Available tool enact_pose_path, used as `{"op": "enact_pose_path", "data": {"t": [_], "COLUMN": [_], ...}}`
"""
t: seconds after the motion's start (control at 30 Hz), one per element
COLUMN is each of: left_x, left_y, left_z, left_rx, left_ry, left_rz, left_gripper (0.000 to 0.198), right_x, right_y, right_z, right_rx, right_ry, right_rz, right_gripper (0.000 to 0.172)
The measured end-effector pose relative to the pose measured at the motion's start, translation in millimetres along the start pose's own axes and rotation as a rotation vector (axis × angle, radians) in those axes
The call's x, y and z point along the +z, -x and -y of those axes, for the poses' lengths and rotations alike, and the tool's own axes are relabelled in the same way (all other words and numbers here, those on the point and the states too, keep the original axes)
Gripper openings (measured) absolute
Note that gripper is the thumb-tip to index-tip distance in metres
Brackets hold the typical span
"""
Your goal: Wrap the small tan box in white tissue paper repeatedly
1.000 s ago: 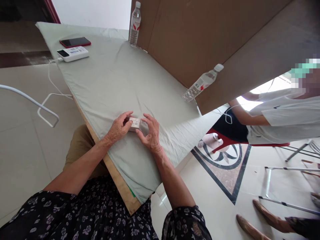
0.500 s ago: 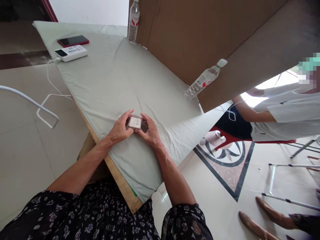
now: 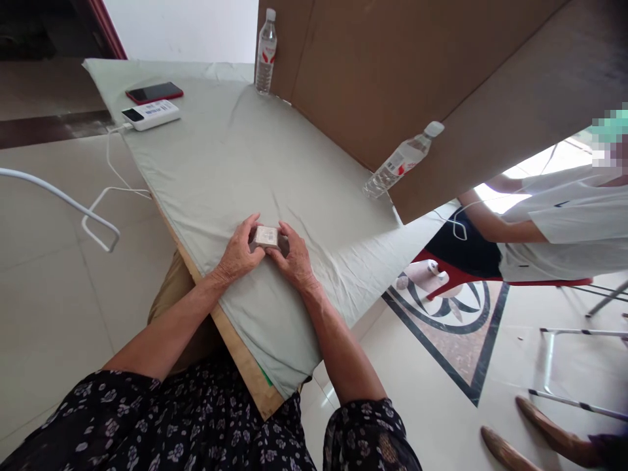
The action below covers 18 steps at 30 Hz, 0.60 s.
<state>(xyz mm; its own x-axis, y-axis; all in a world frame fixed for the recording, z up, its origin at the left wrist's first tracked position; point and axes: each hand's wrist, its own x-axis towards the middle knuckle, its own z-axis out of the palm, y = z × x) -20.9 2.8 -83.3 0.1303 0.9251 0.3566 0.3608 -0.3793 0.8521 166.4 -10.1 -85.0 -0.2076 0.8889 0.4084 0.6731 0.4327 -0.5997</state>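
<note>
A small box (image 3: 267, 236) with a pale, printed-looking top sits between my two hands, low over the cloth-covered table (image 3: 220, 163). My left hand (image 3: 240, 251) grips its left side, fingers curved round and thumb at the near edge. On the opposite side my right hand (image 3: 296, 257) holds it the same way, thumb in front and fingers behind. The box's sides are partly hidden by my fingers, and the print is too small to read.
A cardboard partition (image 3: 363, 78) stands along the table's right side, with one water bottle (image 3: 266, 55) upright and another bottle (image 3: 402, 162) beside it. At far left lie a phone (image 3: 155, 93) and a cabled white power bank (image 3: 151, 115). A person (image 3: 564, 216) sits beyond the partition.
The camera view has shifted slightly, so the surroundings sit a little lower and further right. Both hands keep their hold on the small box, which is turned slightly.
</note>
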Motion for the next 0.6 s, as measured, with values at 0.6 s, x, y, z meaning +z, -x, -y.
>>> {"op": "enact_pose_path", "data": {"t": [0.6], "left_x": [2.1], "left_y": [0.7], "left_z": [-6.8], "left_rx": [0.034], "left_ry": [-0.044], "left_rz": [0.013], "left_gripper": [0.082], "right_x": [-30.6], "right_y": [-21.2], "right_z": [14.1], "right_rx": [-0.165], "right_ry": [0.214], "right_rz": [-0.002], "right_gripper": [0.019]}}
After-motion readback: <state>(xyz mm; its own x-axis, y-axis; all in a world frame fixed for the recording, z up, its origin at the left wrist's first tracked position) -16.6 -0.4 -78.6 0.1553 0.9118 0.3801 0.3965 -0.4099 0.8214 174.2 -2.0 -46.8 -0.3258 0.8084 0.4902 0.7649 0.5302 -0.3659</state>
